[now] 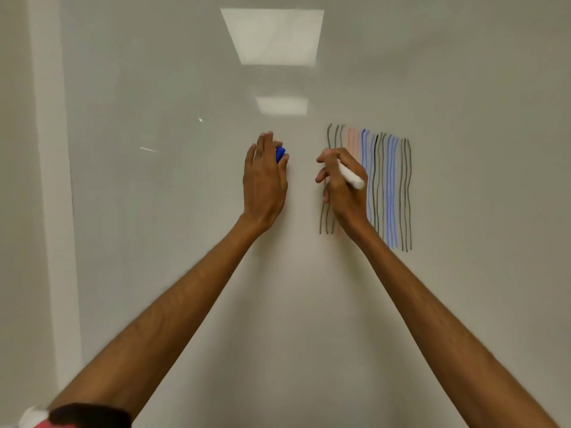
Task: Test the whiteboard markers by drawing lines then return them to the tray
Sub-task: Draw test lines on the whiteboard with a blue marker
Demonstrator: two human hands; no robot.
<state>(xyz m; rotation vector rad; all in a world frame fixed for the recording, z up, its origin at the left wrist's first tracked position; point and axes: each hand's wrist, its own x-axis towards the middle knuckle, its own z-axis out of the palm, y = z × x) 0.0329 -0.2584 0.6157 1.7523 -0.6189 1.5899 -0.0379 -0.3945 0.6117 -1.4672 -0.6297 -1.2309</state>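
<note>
Head view, right hand (341, 183) gripping white marker (350, 175), left hand (265, 180) pinching blue cap (280, 154)

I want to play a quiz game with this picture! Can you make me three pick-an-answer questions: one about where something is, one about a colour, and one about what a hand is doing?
1. Where on the whiteboard are the lines?
A) left of both hands
B) on the right, partly behind the right hand
C) along the bottom edge

2. What colour is the cap in the left hand?
A) blue
B) green
C) yellow

3. What is the right hand doing?
A) resting flat
B) waving empty
C) gripping a white marker

Answers: 1 B, the lines run down beside and behind that hand. 2 A, the cap showing there is blue. 3 C, the hand is curled round the marker.
</note>
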